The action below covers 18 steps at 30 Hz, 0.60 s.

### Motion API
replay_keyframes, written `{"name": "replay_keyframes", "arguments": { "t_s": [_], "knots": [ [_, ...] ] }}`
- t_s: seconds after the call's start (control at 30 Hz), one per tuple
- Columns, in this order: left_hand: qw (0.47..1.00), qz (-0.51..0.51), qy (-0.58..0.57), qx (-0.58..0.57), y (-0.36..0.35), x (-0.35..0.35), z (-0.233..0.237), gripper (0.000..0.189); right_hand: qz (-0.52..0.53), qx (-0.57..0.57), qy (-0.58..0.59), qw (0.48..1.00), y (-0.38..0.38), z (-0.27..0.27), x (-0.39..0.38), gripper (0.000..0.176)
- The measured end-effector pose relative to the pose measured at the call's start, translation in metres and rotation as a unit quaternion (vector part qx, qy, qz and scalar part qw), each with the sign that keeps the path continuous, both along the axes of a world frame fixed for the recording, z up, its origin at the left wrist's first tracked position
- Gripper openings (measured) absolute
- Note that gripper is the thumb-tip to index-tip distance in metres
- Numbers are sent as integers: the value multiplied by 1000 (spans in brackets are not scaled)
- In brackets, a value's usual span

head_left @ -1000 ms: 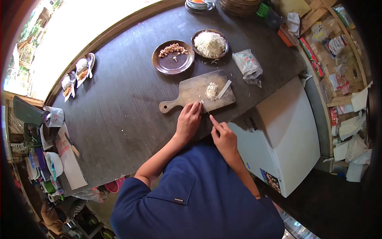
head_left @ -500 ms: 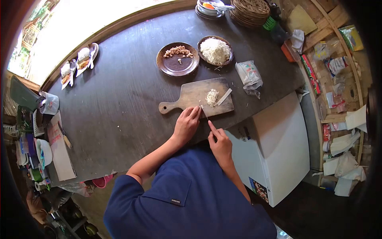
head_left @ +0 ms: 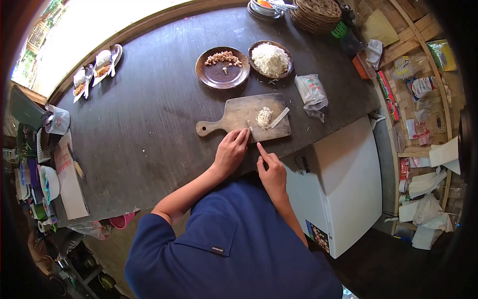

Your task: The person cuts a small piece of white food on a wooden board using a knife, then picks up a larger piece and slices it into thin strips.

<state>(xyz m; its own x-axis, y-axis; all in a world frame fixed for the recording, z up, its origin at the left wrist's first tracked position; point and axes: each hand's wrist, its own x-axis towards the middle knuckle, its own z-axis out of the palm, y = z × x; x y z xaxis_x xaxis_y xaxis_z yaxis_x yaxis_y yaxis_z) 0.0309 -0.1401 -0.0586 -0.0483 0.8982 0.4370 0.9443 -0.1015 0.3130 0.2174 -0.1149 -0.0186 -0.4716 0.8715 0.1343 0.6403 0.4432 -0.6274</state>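
Note:
A wooden cutting board (head_left: 238,110) with a handle lies near the table's front edge. On it is a small pile of thin pale shreds (head_left: 264,117), with a flat pale strip (head_left: 280,117) beside it. My left hand (head_left: 232,151) rests at the board's near edge, fingertips pressed together by a small pale piece (head_left: 251,128); what they pinch is mostly hidden. My right hand (head_left: 272,168) is closed round a knife, index finger stretched along it. The narrow blade (head_left: 252,133) is hard to see and points toward the left fingertips; the handle is hidden.
Beyond the board are a brown plate (head_left: 219,81) with brown chunks and another plate (head_left: 290,70) heaped with white shreds. A plastic bag (head_left: 310,92) lies right of them. A white fridge or freezer (head_left: 351,169) stands right of my body. Two served dishes (head_left: 103,67) sit by the window.
The view has shifted slightly, so the table appears a little higher and further left. Both hands stay at the board's near edge, with the knife still beside the left fingertips.

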Motion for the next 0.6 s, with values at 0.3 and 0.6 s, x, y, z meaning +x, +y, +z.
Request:
{"name": "replay_keyframes", "arguments": {
  "t_s": [0.3, 0.6],
  "knots": [
    [999, 6, 33, -14, -2, 2, 1, 56, -25, -19, -45, 998, -6, 5, 1, 48],
    [1000, 15, 15, -8, -3, 4, -2, 59, -23, -39, -48, 998, -10, 10, 7, 48]
  ]
}}
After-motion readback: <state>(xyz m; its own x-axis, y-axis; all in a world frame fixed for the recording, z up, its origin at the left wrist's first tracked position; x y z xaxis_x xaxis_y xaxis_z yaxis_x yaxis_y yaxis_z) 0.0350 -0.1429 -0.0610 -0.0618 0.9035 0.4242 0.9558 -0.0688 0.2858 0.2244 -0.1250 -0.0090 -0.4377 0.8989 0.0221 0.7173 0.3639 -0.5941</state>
